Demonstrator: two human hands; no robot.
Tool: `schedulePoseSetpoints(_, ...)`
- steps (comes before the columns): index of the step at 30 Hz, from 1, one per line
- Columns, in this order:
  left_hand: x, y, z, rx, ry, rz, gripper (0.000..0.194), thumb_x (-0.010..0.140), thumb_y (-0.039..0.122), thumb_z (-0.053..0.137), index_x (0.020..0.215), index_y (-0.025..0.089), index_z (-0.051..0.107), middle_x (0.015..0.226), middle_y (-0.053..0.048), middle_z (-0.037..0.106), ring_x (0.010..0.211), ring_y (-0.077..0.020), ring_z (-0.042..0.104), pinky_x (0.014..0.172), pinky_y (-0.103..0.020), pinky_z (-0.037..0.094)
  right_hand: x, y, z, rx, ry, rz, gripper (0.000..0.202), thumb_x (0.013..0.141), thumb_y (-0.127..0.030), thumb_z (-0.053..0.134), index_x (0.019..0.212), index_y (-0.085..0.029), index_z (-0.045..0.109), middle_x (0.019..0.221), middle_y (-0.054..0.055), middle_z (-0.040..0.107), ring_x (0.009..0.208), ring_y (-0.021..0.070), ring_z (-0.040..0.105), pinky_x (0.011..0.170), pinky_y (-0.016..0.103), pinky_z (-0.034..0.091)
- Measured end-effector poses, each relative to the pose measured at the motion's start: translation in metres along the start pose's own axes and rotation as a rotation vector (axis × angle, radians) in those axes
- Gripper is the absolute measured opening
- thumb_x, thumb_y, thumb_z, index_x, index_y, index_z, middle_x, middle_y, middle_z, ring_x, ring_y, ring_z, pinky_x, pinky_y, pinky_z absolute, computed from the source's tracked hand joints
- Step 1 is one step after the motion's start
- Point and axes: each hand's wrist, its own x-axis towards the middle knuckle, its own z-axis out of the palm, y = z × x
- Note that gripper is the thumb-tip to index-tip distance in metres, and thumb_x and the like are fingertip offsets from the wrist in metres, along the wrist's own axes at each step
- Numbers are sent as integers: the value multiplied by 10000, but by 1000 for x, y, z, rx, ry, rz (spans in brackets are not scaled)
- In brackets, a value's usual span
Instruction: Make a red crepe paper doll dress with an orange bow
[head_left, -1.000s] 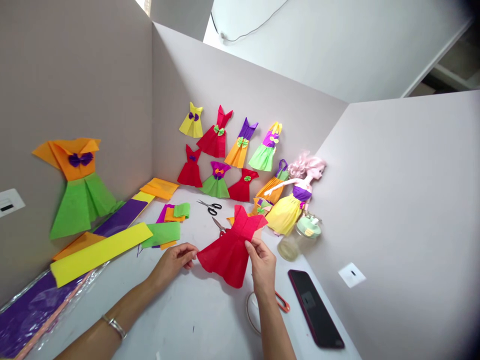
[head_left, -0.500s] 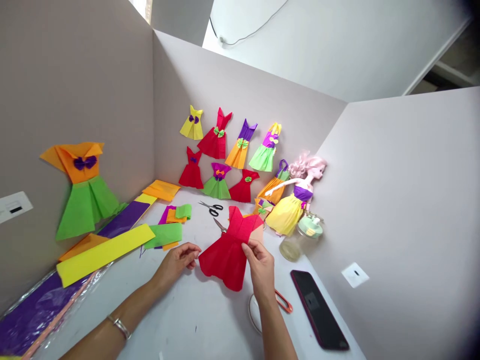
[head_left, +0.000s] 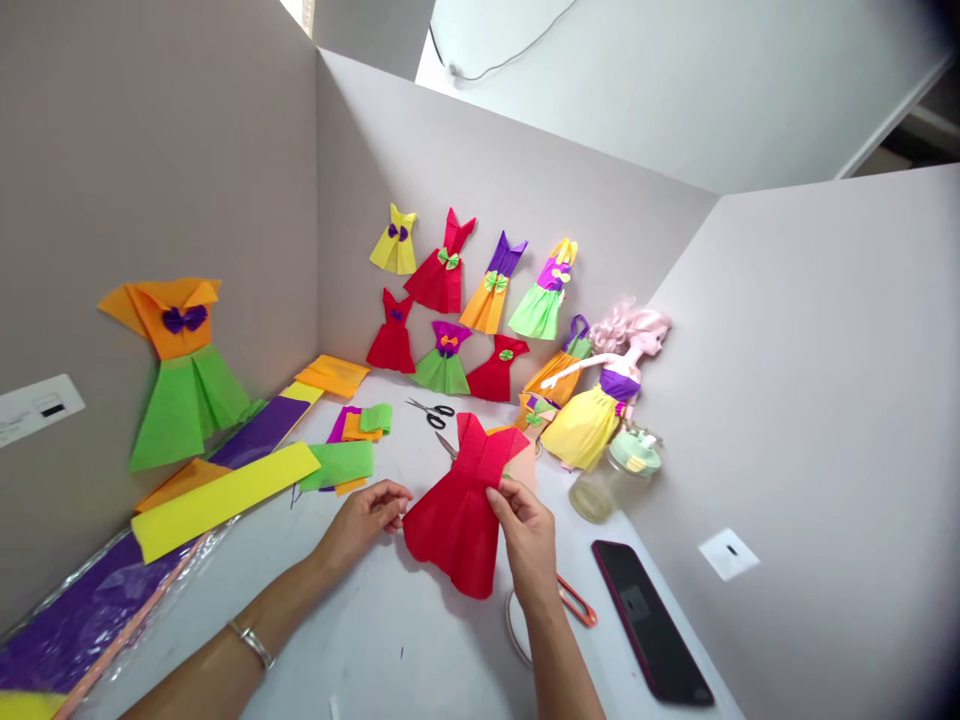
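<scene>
A red paper dress point(head_left: 457, 520) hangs above the table, its bodice upward and its pleated skirt toward me. My right hand point(head_left: 525, 525) pinches it at the right side of the waist, thumb in front. Beside the skirt's left edge is my left hand point(head_left: 375, 515), fingers curled with the tips together at the hem; whether they grip the paper is too small to tell. Behind the dress lie black-handled scissors point(head_left: 433, 411) and a second, partly hidden pair point(head_left: 447, 446).
Paper dresses point(head_left: 446, 265) are on the back panel. A doll point(head_left: 607, 390), a glass jar point(head_left: 592, 497), a phone point(head_left: 651, 620) and an orange cutter point(head_left: 576, 600) stand or lie at right. Yellow point(head_left: 225, 500) and green paper point(head_left: 341, 466) lie left.
The whole view has shifted slightly. Both hands and the red dress keep nearly the same position relative to each other; the skirt is turned a little.
</scene>
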Motion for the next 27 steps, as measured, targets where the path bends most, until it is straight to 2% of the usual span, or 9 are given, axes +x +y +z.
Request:
schedulePoseSetpoints(4,-2,3,-1,-9,5,5,360,778,489,671,937,166,669,760,-13,657,753,-186,621,764,-307,504,-4,-2,3,13,-19,-10,218,784,-396,738,856,-192,710,803,13,703,757,170,630,708,273,514)
schedulePoseSetpoints(7,-4,6,0,-35,6,17,436,836,563,589,1002,166,661,916,-62,703,915,-222,647,890,-340,491,-6,-2,7,43,-54,23,213,787,-391,736,856,-192,702,803,14,703,756,171,629,707,274,508)
schedulePoseSetpoints(10,-9,10,3,-142,-52,6,525,912,614,447,1124,172,636,1106,-106,699,1068,-238,627,972,-357,469,-9,-1,13,45,-98,48,220,789,-397,729,845,-186,697,789,16,700,744,175,626,692,277,499)
schedulePoseSetpoints(12,-14,13,6,-239,-125,-8,529,931,606,428,1193,185,615,1184,-110,684,1111,-237,617,992,-357,462,-11,0,18,32,-136,51,213,793,-391,723,837,-184,697,776,13,694,725,168,618,673,269,488)
schedulePoseSetpoints(16,-23,19,13,-341,-228,-22,453,915,483,572,1270,203,578,1207,-93,690,1049,-235,656,943,-350,496,-17,3,27,68,-214,83,187,804,-370,711,831,-187,693,762,5,686,687,151,599,644,259,474)
schedulePoseSetpoints(20,-23,21,17,-377,-200,-27,455,848,361,698,1252,179,592,1125,-84,726,932,-233,693,844,-328,530,-20,6,33,88,-243,141,206,775,-383,730,804,-186,677,745,0,677,677,143,592,647,257,469)
schedulePoseSetpoints(24,-23,23,14,-357,-229,-11,428,839,353,704,1216,169,617,1110,-91,727,941,-242,687,821,-313,524,-19,7,29,38,-238,218,284,755,-450,717,820,-186,636,760,5,676,656,135,590,634,253,465)
schedulePoseSetpoints(27,-24,31,6,-308,-302,-84,478,840,380,696,1268,204,576,1140,-91,705,1012,-257,665,832,-325,516,-17,7,23,-30,-253,261,338,772,-501,665,864,-181,613,770,24,684,628,140,595,590,248,457)
